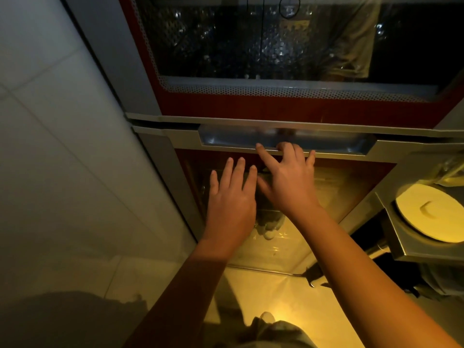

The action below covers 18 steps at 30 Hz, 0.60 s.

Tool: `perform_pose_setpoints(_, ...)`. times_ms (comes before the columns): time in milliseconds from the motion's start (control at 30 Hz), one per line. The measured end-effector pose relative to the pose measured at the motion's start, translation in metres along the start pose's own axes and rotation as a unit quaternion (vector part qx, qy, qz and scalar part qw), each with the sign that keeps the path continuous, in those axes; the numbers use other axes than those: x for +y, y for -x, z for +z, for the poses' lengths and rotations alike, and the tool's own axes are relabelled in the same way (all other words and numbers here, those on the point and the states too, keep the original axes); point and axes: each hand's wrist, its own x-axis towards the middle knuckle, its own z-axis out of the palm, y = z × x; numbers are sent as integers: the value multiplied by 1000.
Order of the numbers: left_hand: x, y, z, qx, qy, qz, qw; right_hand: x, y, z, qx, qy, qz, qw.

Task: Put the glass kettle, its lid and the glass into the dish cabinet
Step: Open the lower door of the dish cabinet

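The dish cabinet [276,106] fills the view, red-framed with dark glass doors above and below a silver handle rail [326,143]. My right hand [288,177] reaches up to the lower door's handle, fingertips on its edge, fingers spread. My left hand [231,197] lies flat with straight fingers against the lower glass door [339,187]. Behind that glass a pale shape shows dimly below my hands; I cannot tell what it is. Neither the kettle, its lid nor the glass is clearly visible.
A tiled wall [62,146] stands to the left of the cabinet. On the right a metal counter edge [401,237] carries a white lid with a handle [431,212]. Yellow-lit floor [263,297] lies below, with my foot near the bottom.
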Motion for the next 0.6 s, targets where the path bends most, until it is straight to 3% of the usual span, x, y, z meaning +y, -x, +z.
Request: perform_pose_setpoints(600,-4,14,-13,16,29,3,999,-2,1,-2,-11,5,7,1000)
